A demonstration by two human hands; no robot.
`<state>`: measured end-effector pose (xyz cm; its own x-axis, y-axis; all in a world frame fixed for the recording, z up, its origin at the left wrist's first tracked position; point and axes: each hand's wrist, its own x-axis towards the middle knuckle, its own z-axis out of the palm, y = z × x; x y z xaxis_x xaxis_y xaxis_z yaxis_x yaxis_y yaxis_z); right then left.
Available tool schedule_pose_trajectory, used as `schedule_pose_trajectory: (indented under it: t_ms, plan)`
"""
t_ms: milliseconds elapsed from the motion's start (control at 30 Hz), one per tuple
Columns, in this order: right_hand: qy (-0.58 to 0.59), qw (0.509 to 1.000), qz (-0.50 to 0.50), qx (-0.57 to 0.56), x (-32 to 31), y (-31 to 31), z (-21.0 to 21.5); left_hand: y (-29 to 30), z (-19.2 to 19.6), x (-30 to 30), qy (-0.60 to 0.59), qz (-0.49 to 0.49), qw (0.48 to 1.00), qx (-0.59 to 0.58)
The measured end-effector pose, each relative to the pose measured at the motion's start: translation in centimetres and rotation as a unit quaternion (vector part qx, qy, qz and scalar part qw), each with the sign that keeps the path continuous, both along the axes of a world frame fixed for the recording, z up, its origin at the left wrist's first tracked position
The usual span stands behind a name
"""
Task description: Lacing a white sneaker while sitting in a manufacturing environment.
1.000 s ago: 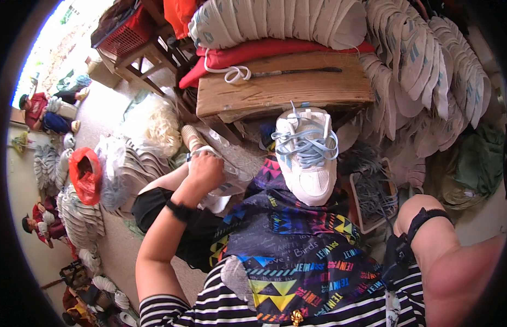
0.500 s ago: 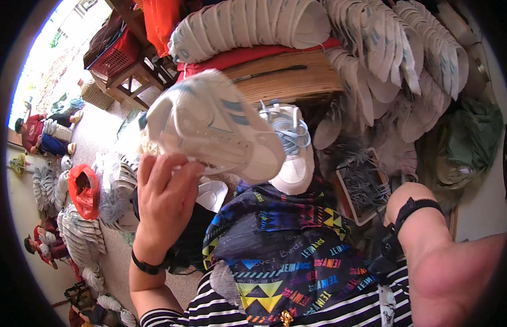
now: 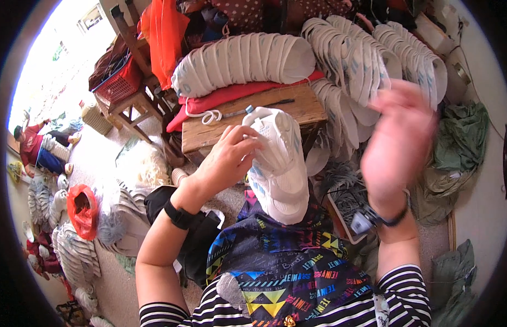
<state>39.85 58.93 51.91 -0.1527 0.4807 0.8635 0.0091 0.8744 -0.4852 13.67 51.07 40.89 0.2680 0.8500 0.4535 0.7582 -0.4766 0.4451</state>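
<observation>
A white shoe upper (image 3: 279,182) with pale blue trim stands toe toward me above my lap, in front of the wooden bench. From the left, my left hand (image 3: 231,152) grips it near its opening, fingers curled against its side. My right hand (image 3: 399,139) is raised to the right, apart from the upper and in front of the hanging stacks of uppers. Motion smears its fingers, so what it holds, if anything, does not show. On the bench lies a curled white lace (image 3: 211,116), next to a thin dark-handled tool (image 3: 281,102).
Nested white uppers (image 3: 240,62) rest on red cloth across the wooden bench (image 3: 201,136). More stacked uppers (image 3: 346,52) hang at the right. A tray of grey laces (image 3: 349,193) sits below my right hand. Another person (image 3: 38,144) sits far left, near an orange-red bag (image 3: 82,210).
My left hand has brought a shoe upper from the raised left down above my lap. My right hand has risen from low right. The shoe with blue laces no longer shows.
</observation>
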Motion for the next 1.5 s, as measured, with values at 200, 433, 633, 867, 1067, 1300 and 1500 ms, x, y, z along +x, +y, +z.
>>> schedule_pose_trajectory:
  t_ms: [200,433,633,867,1067,1300,1500]
  plan:
    - [-0.058,0.912,0.16,-0.373,-4.3,7.1,-11.2,-0.4,-0.2,2.6,-0.173,0.067,0.982,0.045]
    - [-0.258,0.856,0.188,-0.407,-6.8,5.4,-14.6,1.3,-7.1,4.5,-0.449,0.189,0.868,-0.093]
    - [-0.244,0.94,0.072,-0.226,-5.6,2.9,-15.2,0.8,-7.3,5.4,-0.431,0.146,0.888,-0.068]
    - [-0.199,0.904,0.131,-0.356,-4.7,3.9,-20.9,2.1,-9.7,4.0,-0.392,0.113,0.895,-0.179]
    - [-0.185,0.89,0.139,-0.393,-4.9,3.6,-22.1,1.8,-11.5,4.3,-0.419,0.125,0.88,-0.185]
    - [-0.135,0.881,0.204,-0.405,-1.3,2.4,-23.0,1.6,-10.2,4.9,-0.528,0.072,0.821,-0.205]
    - [-0.366,0.758,-0.031,-0.539,12.6,2.1,-33.2,1.7,-10.1,3.9,-0.429,0.138,0.869,-0.204]
